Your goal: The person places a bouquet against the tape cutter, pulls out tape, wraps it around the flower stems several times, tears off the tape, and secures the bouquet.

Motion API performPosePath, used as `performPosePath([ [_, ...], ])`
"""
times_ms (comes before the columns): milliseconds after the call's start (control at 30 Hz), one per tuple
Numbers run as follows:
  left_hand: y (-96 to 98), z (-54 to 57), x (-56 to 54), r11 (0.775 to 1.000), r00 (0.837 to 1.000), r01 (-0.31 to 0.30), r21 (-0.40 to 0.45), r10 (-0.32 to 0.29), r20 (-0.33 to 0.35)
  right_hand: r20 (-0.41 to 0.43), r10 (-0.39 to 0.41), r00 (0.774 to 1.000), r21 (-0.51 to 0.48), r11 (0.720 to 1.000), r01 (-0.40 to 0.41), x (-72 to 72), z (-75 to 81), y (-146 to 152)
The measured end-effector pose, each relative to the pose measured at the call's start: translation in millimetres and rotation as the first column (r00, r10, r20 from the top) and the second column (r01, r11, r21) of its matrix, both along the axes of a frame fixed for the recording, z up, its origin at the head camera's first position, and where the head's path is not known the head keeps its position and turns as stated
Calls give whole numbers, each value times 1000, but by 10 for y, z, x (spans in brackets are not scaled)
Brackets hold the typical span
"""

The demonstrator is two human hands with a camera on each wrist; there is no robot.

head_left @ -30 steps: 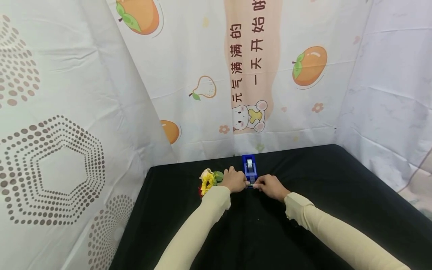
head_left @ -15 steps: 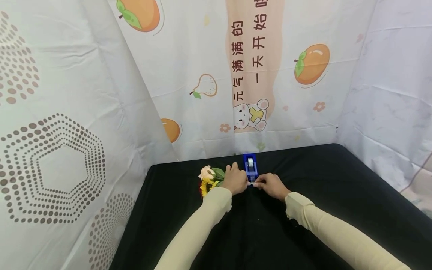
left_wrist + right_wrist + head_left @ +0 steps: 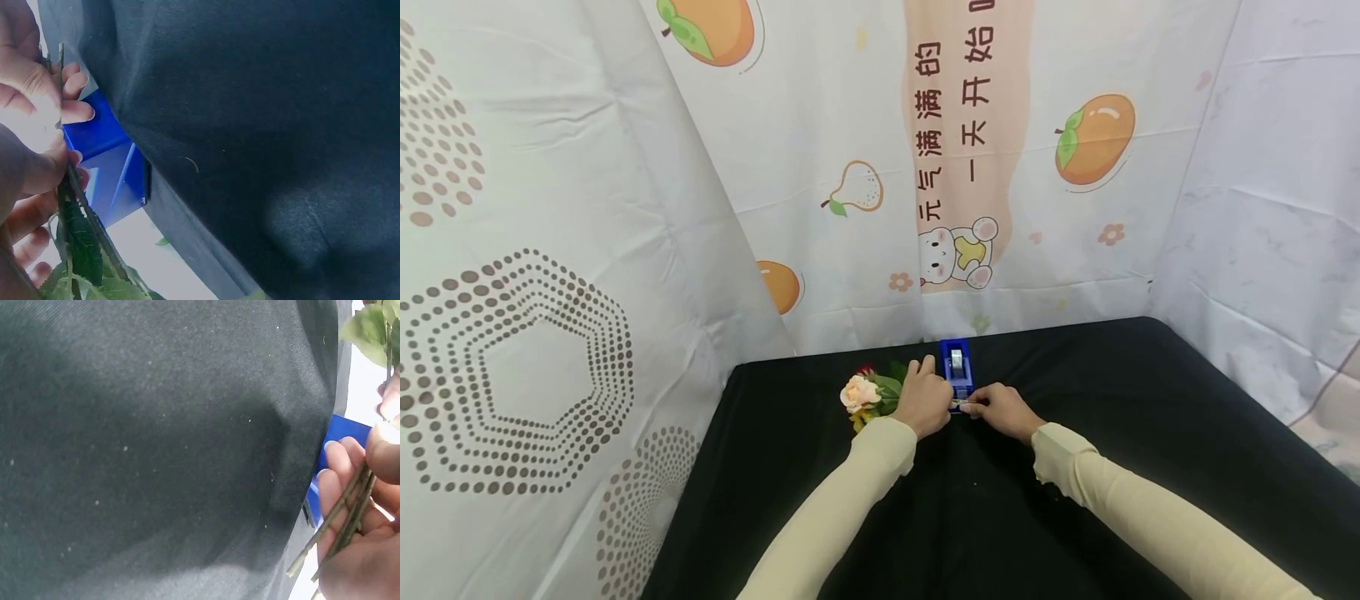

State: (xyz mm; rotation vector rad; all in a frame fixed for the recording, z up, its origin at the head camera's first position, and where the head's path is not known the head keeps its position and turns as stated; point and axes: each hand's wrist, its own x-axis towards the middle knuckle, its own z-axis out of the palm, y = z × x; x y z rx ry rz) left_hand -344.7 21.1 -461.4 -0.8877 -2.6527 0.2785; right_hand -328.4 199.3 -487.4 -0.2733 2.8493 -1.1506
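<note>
A small bunch of flowers (image 3: 859, 395), with a peach rose, a bit of yellow and some red among green leaves, lies sideways in my left hand (image 3: 922, 402). That hand grips the stems (image 3: 100, 230) below the leaves. My right hand (image 3: 1006, 412) pinches the same stems (image 3: 320, 530) near their cut ends, which stick out past its fingers. Just behind both hands stands a blue tape dispenser (image 3: 956, 364) with a roll in it. Whether any tape is round the stems cannot be made out; bright glare covers the fingertips in the wrist views.
A black cloth (image 3: 1045, 517) covers the table. White printed curtains (image 3: 820, 250) hang close behind its far edge and along both sides. Small light specks dot the cloth.
The bunch has turned about its stems: the yellow flower has rolled downward, the peach rose faces me, and red shows at the top. Both hands stay nearly in place.
</note>
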Motion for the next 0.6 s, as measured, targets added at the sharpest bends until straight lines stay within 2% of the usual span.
performPosePath([
  [167,5,-28,20,999,998,8,-48,-10,-56,41,-38,998,-4,999,38,14,15,-30],
  [300,3,-61,23,997,995,11,-70,-18,-94,71,-120,990,-7,993,121,30,76,-71],
  [433,-7,-85,13,997,996,11,-74,-17,-89,138,-199,970,-23,979,204,25,177,-139],
  [600,-30,-95,-22,999,997,5,-50,-9,-78,200,-246,948,-11,967,254,-8,245,-197],
])
